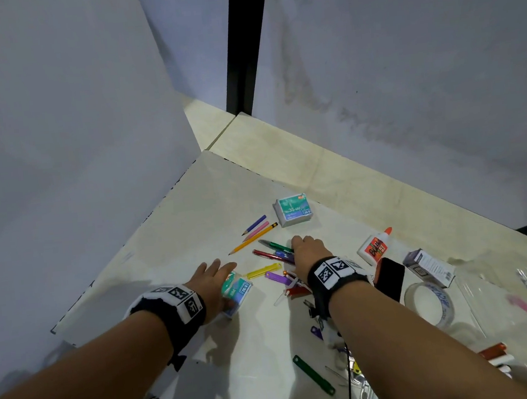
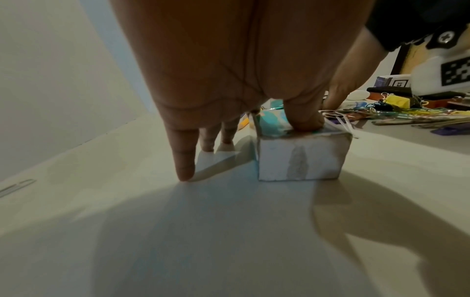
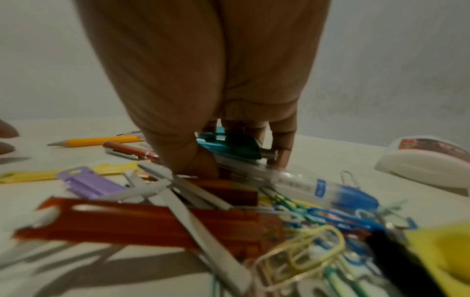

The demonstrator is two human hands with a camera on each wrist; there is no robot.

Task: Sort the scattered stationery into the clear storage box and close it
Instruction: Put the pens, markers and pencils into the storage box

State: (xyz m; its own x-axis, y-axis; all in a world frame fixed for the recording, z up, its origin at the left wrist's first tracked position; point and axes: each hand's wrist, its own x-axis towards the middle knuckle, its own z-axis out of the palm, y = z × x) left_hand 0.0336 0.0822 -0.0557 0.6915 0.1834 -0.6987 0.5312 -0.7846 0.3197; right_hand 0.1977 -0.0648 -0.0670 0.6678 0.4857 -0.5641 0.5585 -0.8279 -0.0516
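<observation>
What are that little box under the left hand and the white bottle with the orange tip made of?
The box looks like matte cardboard: flat white sides, scuffed grey edges, and a printed teal top. The bottle looks like smooth plastic, probably a glue bottle: glossy white body, orange cone cap, printed label. Neither material is certain from looks alone.

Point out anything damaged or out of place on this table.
The staple box under the left hand looks worn: its white end face is scuffed and grey-stained. Paper clips lie spilled in a tangled heap near the right hand.
</observation>
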